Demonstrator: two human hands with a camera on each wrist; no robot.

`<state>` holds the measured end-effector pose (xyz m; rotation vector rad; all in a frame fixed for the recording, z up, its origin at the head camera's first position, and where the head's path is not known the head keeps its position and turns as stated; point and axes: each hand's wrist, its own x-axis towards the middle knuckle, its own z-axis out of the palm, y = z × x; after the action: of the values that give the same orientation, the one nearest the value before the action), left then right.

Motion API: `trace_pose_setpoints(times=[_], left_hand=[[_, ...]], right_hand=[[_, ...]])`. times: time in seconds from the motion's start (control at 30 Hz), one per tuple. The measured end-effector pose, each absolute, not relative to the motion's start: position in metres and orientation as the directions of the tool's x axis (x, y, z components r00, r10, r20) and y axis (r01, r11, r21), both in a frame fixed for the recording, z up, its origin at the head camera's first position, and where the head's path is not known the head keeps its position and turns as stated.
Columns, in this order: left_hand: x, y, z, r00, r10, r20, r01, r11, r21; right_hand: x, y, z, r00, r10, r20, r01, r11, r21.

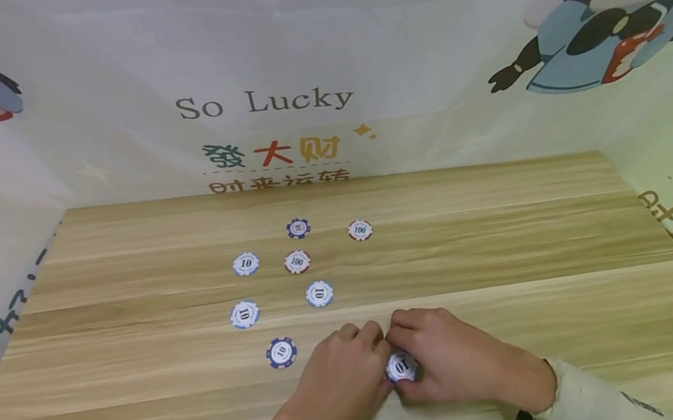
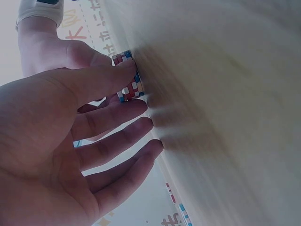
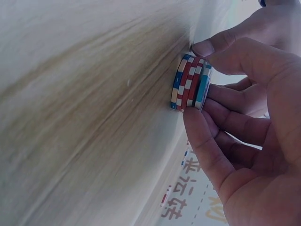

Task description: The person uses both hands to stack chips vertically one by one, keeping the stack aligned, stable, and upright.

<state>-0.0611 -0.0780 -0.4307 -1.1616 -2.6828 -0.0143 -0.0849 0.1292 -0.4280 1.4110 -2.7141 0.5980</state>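
Observation:
A short stack of poker chips sits on the wooden table near its front edge, a white-faced chip marked 10 on top. In the right wrist view, the chip stack has a dark blue and cream edge at the bottom, red and white ones in the middle and light blue on top. My left hand grips it from the left, thumb at its side and the other fingers extended along the table. From the right, my right hand holds the same stack between thumb and index finger.
Several single chips lie flat beyond my hands: a dark blue chip, light blue chips such as this one, and red-rimmed chips such as this one. A printed cloth wall stands behind the table and at both sides.

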Motion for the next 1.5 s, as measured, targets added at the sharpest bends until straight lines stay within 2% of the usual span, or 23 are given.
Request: trace_pose_setpoints(times=[1.5], left_hand=[[-0.0604,-0.0783,-0.4294,-0.667,0.715,0.208,0.723,0.689,-0.048]], right_hand=[[-0.0834,0.1284,-0.4241,-0.604,-0.779,0.167,-0.779,0.532,-0.331]])
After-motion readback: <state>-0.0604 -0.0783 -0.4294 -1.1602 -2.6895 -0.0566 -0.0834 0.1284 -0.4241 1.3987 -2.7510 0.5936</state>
